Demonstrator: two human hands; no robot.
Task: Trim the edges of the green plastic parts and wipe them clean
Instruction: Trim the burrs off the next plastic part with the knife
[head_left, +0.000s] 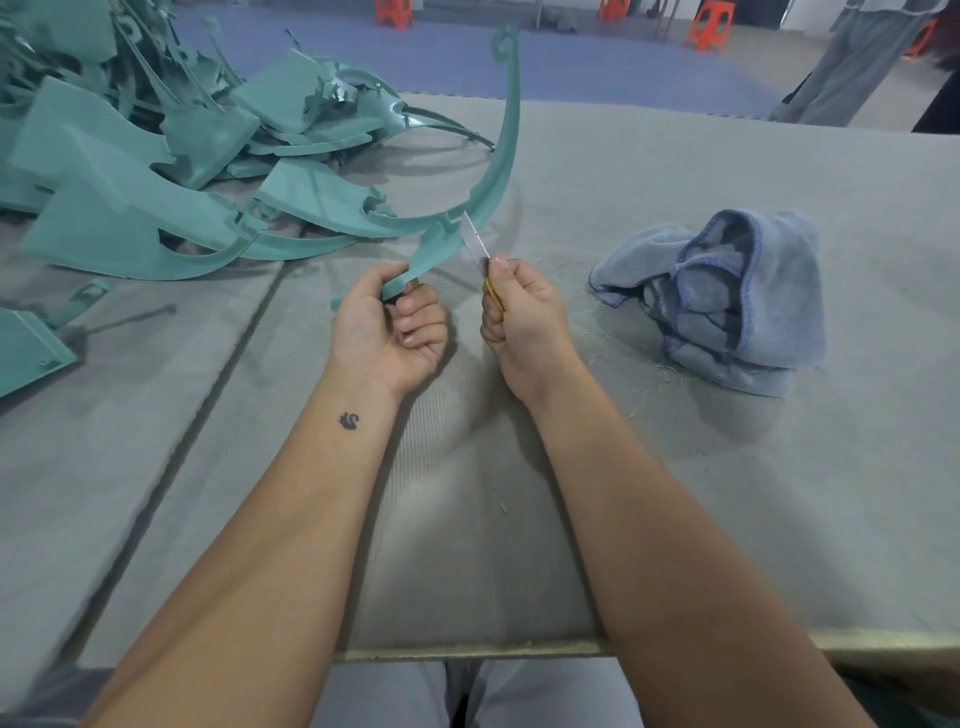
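Above the table (675, 493), curved green part (498, 171) in left hand (384, 327), knife (480, 249) in right hand (524, 317)

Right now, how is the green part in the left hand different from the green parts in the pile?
The held part is gripped at its lower end by the left hand and stands up from the table; the pile lies loose on the table. The knife in the right hand meets the held part; nothing touches the pile. Both are the same green plastic with thin curved arms.
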